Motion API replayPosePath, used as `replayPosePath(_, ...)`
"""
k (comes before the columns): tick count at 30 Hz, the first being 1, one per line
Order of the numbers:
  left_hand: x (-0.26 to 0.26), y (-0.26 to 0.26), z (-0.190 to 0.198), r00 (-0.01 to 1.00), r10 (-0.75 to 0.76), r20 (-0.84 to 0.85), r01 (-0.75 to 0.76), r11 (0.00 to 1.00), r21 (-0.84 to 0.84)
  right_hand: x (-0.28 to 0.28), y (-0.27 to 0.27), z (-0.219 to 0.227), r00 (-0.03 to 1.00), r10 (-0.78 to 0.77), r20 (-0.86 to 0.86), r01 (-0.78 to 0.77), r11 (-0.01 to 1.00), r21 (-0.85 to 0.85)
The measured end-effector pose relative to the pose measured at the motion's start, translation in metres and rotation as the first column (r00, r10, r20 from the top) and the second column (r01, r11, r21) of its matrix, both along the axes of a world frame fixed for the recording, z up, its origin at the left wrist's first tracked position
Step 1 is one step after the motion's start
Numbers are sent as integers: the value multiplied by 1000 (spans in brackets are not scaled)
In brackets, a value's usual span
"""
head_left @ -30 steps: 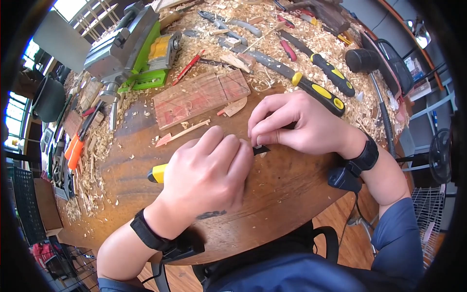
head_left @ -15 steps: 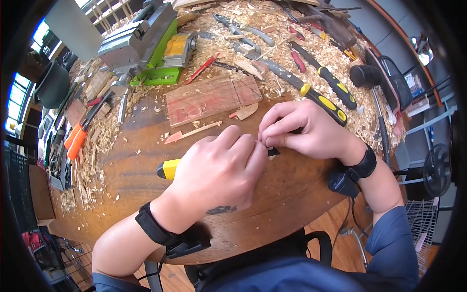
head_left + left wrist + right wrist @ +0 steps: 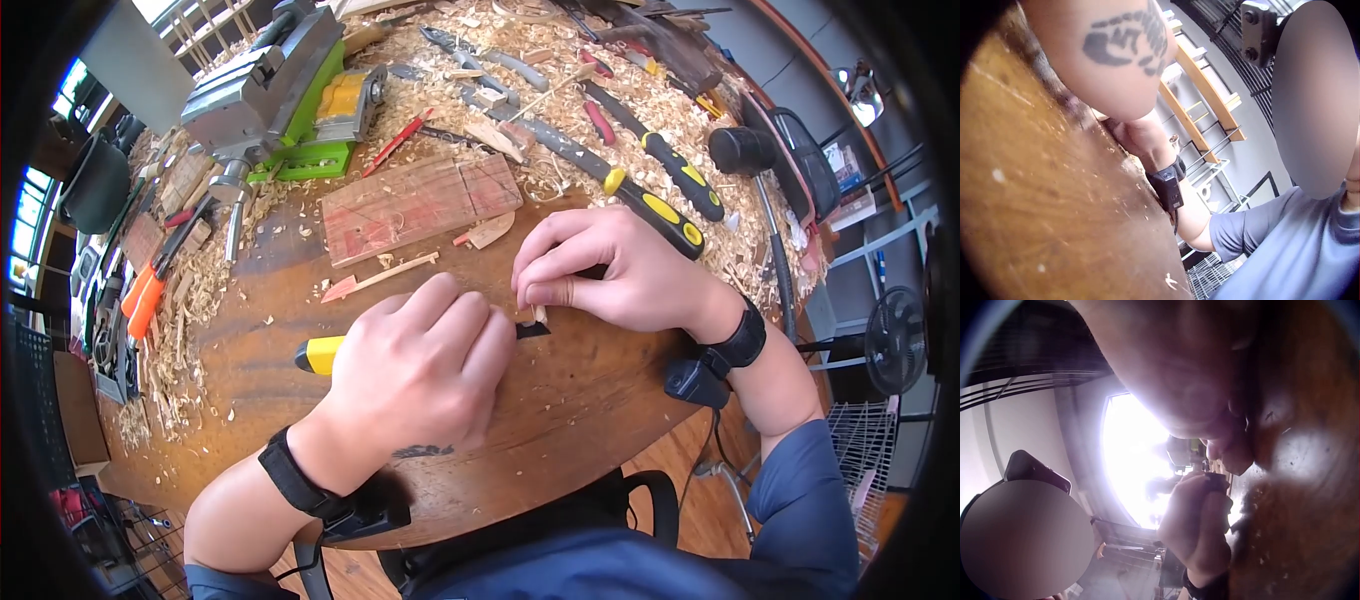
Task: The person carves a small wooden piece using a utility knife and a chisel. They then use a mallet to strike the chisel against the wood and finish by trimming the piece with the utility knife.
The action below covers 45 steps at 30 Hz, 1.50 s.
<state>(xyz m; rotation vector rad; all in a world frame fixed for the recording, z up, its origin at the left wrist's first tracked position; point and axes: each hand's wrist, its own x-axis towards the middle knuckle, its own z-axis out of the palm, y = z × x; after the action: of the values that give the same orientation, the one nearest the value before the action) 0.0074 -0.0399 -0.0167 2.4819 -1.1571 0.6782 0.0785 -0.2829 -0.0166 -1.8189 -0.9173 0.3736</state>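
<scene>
My left hand (image 3: 425, 350) grips a yellow-handled utility knife (image 3: 322, 355), its black end out past the wrist side of the fist. The dark blade (image 3: 533, 330) sticks out to the right of the fist, low over the table. Beside it, my right hand (image 3: 615, 270) pinches a small pale piece of wood (image 3: 541, 314) between thumb and fingertips, right at the blade; the fingers hide most of it. In the right wrist view, the left hand (image 3: 1194, 519) shows close to the right fingertips. The left wrist view does not show the knife.
Beyond the hands lie a reddish board (image 3: 420, 205), a thin red-tipped stick (image 3: 380, 276) and a rounded wood offcut (image 3: 492, 231). A green-based vise (image 3: 310, 158), rasps with yellow-black handles (image 3: 655, 220), a black mallet (image 3: 740, 150) and orange-handled pliers (image 3: 143, 305) sit among wood shavings (image 3: 560, 85).
The view swung slightly and came back. The right fingertips have shifted a little off the fist, so more of the blade and the pale wood piece show. Both hands keep their holds.
</scene>
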Motion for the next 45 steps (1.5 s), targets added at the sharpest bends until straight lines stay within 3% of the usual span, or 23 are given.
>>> replayPosePath(19,7,-7,-2,998,-16,56,18,999,-28,1,-1,2,998,-3,62,6,999,-50)
replayPosePath(28,8,-5,-2,999,-29,23,29,999,15,1,0,0,997,-6,80,8,1000,-21)
replayPosePath(30,5,-4,-4,998,-51,-27,52,996,69,1,-1,0,1000,-14,-13,14,1000,-1)
replayPosePath(34,1,2,4,993,-53,-104,62,995,78,2,-3,-1,999,-12,47,12,1000,-1)
replayPosePath(40,4,-1,5,996,-55,-66,54,998,-12,3,-2,-3,1000,12,-9,-12,1000,23)
replayPosePath(45,5,-4,5,998,-58,-34,57,998,-41,4,-2,-2,998,20,66,-21,1000,0)
